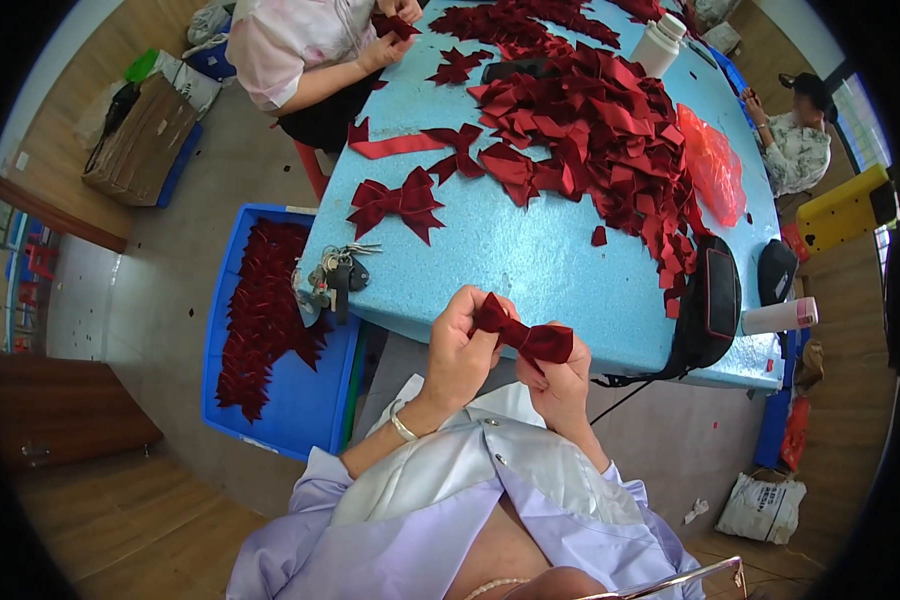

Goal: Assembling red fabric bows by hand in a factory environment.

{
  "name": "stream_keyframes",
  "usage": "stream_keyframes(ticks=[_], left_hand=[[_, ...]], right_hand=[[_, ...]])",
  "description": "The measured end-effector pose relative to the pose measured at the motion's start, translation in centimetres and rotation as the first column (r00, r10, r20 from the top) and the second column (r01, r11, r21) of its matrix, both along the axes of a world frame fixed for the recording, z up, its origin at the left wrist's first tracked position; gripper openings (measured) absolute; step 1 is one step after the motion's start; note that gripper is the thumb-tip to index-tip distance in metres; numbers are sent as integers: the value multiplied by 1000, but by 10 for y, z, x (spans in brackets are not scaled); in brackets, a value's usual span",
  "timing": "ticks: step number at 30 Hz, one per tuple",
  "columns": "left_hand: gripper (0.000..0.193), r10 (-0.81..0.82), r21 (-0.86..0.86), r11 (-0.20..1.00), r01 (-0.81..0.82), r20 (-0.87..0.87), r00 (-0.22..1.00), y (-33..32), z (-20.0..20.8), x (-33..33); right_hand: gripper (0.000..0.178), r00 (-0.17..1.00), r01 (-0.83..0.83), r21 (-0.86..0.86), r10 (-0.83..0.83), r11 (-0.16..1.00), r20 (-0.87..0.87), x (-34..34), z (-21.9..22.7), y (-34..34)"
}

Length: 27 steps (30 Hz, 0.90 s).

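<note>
A dark red velvet bow [520, 336] is stretched between my two hands, just off the near edge of the blue table [450, 270]. My left hand [462, 345] pinches its left loop, thumb on the near side. My right hand [560, 380] grips the right end from below, its fingers partly hidden behind the fabric. On the table ahead and to the left lies a finished-looking bow [397, 204]. Beyond it are a loose red ribbon piece [400, 146] and another bow [459, 150]. A big heap of red ribbon pieces [590, 120] covers the table's middle.
At my left, a blue bin [345, 385] holds rows of red bows [260, 320]. Keys [338, 275] lie at the table corner. On the right are a black bag [708, 305], a pink bottle [780, 316] and a red plastic bag [712, 165]. A co-worker [295, 55] handles ribbon at far left.
</note>
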<state>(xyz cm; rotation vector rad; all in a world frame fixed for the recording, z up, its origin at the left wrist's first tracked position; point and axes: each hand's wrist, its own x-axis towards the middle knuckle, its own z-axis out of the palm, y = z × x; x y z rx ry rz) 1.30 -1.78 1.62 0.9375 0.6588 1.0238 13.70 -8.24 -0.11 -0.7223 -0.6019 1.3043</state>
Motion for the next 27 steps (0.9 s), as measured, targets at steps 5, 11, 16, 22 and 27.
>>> stream_keyframes(ticks=[5, 11, 16, 22, 27], left_hand=[[14, -85, -113, 990, 83, -11, 996, 18, -8, -8], [13, -5, 5, 1000, 5, -38, 999, 16, -18, -7], [12, 58, 115, 992, -51, -58, 997, 12, -15, -5], [18, -5, -138, 990, 36, 218, 976, 23, -13, -4], [30, -116, -229, 960, 162, 203, 972, 16, -18, -11]], right_hand=[[11, 972, 134, -57, -120, 989, 204, 8, -2, 3], [11, 827, 185, 95, -207, 978, 523, 14, 30, 12], [9, 735, 222, 20, -181, 975, 654, 16, 7, 11], [7, 670, 417, 91, -374, 904, 641, 11, 4, 13], [8, 636, 441, 62, -360, 895, 682, 7, 6, 12]])
